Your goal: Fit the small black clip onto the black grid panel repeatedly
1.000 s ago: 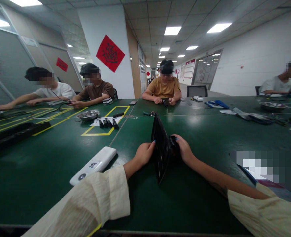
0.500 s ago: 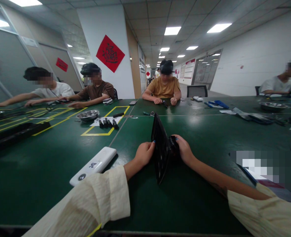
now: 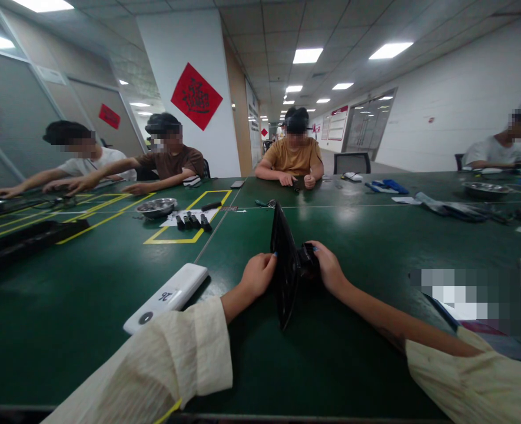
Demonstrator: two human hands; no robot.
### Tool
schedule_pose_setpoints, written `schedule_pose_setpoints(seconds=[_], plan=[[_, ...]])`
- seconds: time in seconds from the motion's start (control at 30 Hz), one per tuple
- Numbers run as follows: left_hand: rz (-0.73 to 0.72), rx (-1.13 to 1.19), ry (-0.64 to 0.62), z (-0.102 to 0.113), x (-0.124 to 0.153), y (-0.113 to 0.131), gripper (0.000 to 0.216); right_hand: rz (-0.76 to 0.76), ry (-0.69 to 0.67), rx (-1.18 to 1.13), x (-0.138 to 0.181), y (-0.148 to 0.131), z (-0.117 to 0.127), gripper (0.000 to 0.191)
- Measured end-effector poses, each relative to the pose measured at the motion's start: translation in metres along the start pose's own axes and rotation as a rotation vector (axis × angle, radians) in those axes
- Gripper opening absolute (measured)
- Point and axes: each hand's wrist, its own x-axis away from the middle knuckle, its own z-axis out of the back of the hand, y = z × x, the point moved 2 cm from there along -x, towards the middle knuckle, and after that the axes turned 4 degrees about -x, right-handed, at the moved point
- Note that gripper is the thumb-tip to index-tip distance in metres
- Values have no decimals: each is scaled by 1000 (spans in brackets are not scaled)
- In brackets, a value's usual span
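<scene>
A thin black panel (image 3: 285, 277) stands on edge above the green table, its face turned nearly side-on to me; its exact kind I cannot make out. From its right face juts a blocky black fitting (image 3: 308, 259). My left hand (image 3: 260, 274) is closed on the panel's left side, thumb against the face and the other fingers hidden behind. My right hand (image 3: 328, 268) grips the fitting from the right, with its fingertips partly out of sight. Just left of my left forearm lies a white power bank (image 3: 167, 299) marked 26.
On the green table (image 3: 352, 353) are a metal bowl (image 3: 156, 208), several short black cylinders (image 3: 193, 222), a long black tray (image 3: 30, 241) and a blurred-out flat item (image 3: 467, 306) at right. Several people sit around it, one opposite (image 3: 292, 153). Another metal bowl (image 3: 486, 190) stands far right.
My hands and the black panel have hardly moved. At the left, the person in the brown shirt has stretched an arm out to the left across the table.
</scene>
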Motion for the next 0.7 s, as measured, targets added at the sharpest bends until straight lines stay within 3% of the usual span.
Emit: schedule_pose_setpoints(seconds=[0.17,0.7], plan=[[-29,4,-3,-2,-1,-3,44,42,0,22,0,-1,1,32],[12,122,-30,-6,-2,-7,48,-42,-28,-59,0,3,1,33]])
